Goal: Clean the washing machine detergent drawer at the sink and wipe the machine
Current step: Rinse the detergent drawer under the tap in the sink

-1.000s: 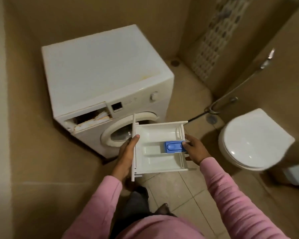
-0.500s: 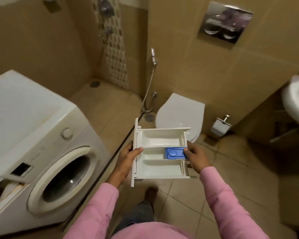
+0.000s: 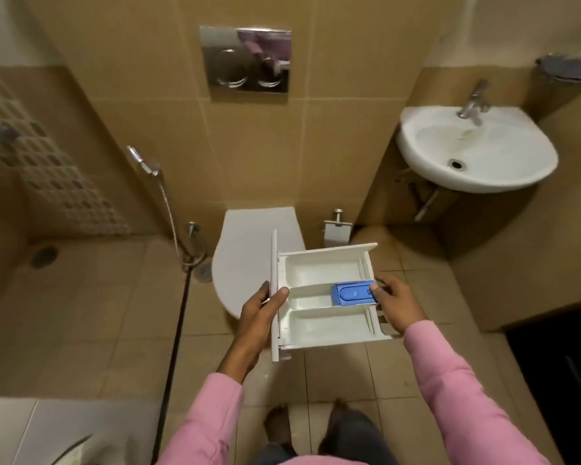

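- drawer [image 3: 316, 273] held level over the floor tiles [image 3: 336, 374], front panel gripped in left hand [image 3: 259, 310], thumb curled over the edge
- right hand [image 3: 394, 305] pinches the back end by the blue insert [image 3: 353, 293]
- long axis runs hand to hand; sink [image 3: 517, 156] sits ahead-right, well apart, so right hand leads imo

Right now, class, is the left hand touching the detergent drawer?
Touching. Head view: the left hand grips the detergent drawer by its front panel, thumb inside.

Left hand [image 3: 259, 310], right hand [image 3: 396, 307] outstretched, gripping opposite drawer [image 3: 316, 273] ends.
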